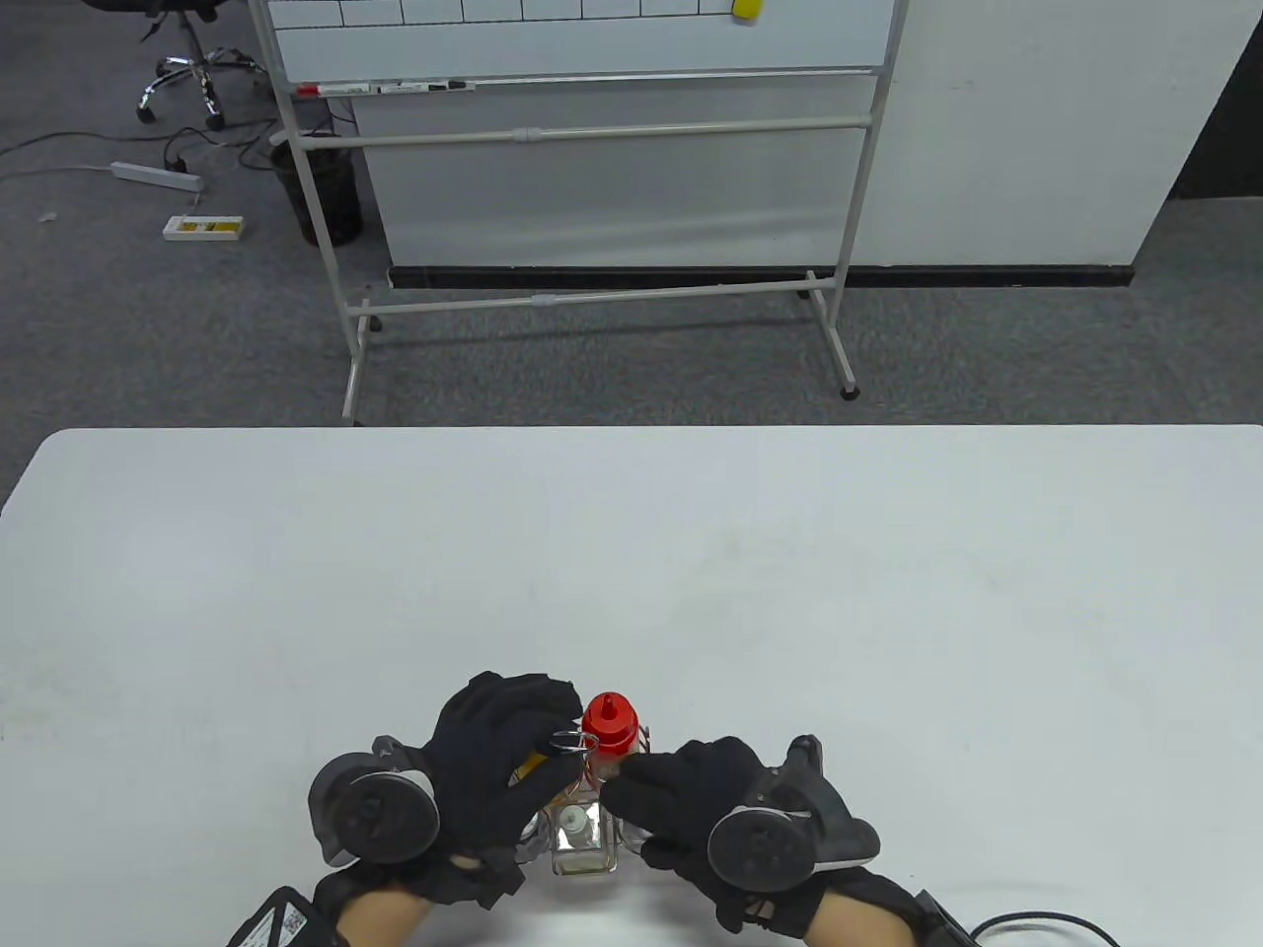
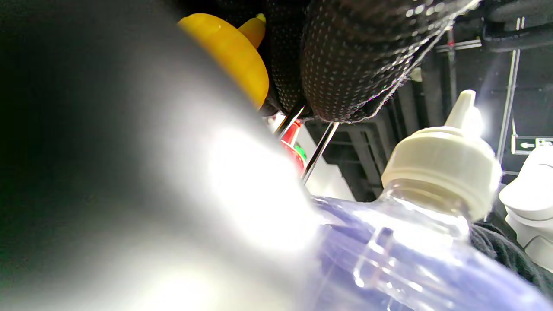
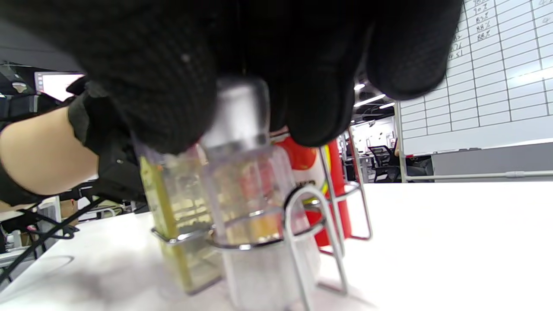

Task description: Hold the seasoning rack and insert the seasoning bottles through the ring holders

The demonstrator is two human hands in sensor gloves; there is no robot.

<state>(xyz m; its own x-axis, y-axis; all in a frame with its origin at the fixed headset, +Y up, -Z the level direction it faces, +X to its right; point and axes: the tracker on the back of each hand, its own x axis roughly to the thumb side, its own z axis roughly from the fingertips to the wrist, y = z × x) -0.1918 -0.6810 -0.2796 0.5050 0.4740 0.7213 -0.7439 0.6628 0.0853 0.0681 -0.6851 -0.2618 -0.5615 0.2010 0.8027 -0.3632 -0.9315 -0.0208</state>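
The wire seasoning rack (image 1: 567, 742) stands near the table's front edge. My left hand (image 1: 538, 735) grips its top handle loop; in the left wrist view my fingers (image 2: 345, 65) close over the wire (image 2: 319, 147). A red-capped bottle (image 1: 609, 725) stands in a far ring. A yellow-capped bottle (image 2: 233, 56) sits under my left palm. A square clear bottle with a white cap (image 1: 577, 838) stands at the front. My right hand (image 1: 636, 774) grips the top of a clear silver-capped bottle (image 3: 242, 172), which sits inside a ring holder (image 3: 298, 203).
The white table (image 1: 888, 592) stretches far and to both sides of the rack. A whiteboard on a stand (image 1: 592, 148) is on the floor beyond the table. A cable (image 1: 1036, 922) lies at the front right edge.
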